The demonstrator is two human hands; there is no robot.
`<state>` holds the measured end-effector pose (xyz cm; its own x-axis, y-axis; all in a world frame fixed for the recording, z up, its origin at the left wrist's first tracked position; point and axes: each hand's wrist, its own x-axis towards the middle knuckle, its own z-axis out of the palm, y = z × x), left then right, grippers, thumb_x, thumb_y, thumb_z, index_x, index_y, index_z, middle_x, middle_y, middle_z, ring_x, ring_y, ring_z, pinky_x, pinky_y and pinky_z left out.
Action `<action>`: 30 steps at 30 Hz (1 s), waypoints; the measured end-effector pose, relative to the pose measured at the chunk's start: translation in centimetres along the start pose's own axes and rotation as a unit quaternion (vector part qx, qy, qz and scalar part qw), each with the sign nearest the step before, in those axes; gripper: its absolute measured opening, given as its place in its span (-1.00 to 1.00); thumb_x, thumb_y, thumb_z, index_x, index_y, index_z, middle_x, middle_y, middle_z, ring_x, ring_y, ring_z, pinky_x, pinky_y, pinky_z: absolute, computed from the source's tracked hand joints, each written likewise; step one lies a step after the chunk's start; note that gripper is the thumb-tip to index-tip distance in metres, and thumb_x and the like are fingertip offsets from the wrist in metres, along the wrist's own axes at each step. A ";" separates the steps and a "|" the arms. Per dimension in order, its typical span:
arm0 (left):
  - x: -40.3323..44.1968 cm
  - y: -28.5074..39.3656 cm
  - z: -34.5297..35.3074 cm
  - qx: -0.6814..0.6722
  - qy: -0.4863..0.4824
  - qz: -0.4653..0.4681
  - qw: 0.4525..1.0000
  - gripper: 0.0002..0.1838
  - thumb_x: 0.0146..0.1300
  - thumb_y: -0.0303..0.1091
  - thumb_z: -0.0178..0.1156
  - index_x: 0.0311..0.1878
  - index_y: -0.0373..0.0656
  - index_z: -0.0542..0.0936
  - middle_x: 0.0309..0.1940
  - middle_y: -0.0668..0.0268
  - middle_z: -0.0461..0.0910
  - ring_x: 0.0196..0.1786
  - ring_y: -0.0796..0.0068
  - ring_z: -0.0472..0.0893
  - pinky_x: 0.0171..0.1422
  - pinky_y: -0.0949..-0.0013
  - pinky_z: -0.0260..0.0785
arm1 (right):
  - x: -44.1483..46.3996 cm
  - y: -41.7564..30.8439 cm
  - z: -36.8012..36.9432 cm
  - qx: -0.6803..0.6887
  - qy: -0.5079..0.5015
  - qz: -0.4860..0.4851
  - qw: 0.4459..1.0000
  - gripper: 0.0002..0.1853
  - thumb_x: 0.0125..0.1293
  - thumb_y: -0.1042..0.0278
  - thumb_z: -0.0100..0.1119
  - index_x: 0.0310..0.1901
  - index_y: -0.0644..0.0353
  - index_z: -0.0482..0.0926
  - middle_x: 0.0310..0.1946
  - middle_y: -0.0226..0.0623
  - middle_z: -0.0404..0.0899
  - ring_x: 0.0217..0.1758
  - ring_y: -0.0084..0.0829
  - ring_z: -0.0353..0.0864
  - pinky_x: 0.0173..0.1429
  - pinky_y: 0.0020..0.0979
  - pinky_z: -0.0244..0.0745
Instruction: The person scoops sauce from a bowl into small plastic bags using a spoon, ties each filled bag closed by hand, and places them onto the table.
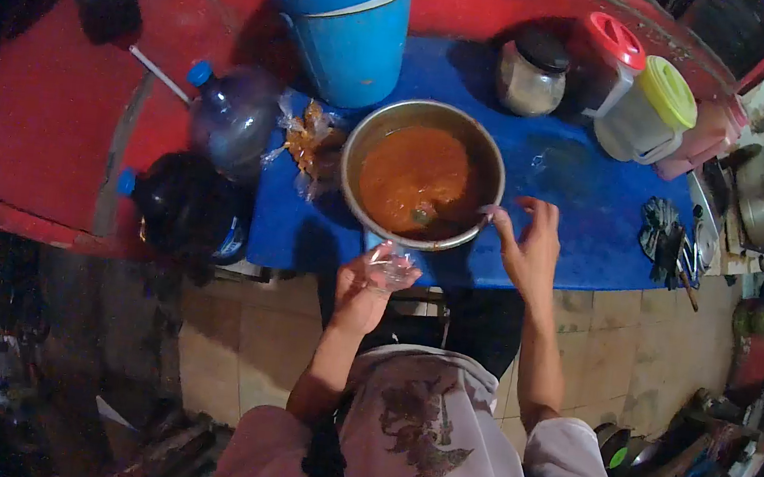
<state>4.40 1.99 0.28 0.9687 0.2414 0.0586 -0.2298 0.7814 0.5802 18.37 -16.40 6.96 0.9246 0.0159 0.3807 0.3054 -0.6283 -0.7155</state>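
Note:
A round metal pot [350, 189] stands on the blue table, with orange-red sauce [417, 172] inside. Something small and dark green shows in the sauce near the front side. My left hand [363, 294] is closed on a clear plastic bag [391, 267], just in front of the pot. Beside the pot's right rim is my right hand [529, 254], thumb and fingers apart; I see nothing held in it. Whether the thumb touches the rim I cannot tell. Left of the pot lie clear plastic bags [310, 142] filled with something orange-brown.
A blue lidded bucket [346, 53] stands behind the pot. Two large dark bottles [236, 121] are at the left. Along the back right are a black-lidded jar [531, 77] and several lidded pitchers [641, 117]. Black plastic and utensils [670, 241] lie near the right edge.

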 end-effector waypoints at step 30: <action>5.9 -0.1 4.3 0.237 0.159 0.159 0.945 -0.56 0.16 -0.63 0.23 0.15 -0.37 0.46 -0.01 0.18 0.59 -0.06 0.43 0.61 0.11 0.37 0.49 | 5.0 -10.9 -0.1 0.384 -0.299 0.078 0.870 -0.89 0.27 0.45 0.19 -0.31 0.33 0.54 -0.54 -0.46 0.54 -0.52 -0.72 0.47 -0.49 -0.60 0.34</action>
<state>10.54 0.90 4.06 0.7632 0.6401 0.0876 -0.3635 0.3134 0.8773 19.61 -9.56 16.69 0.8511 0.5238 0.0349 0.0145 0.0430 -0.9990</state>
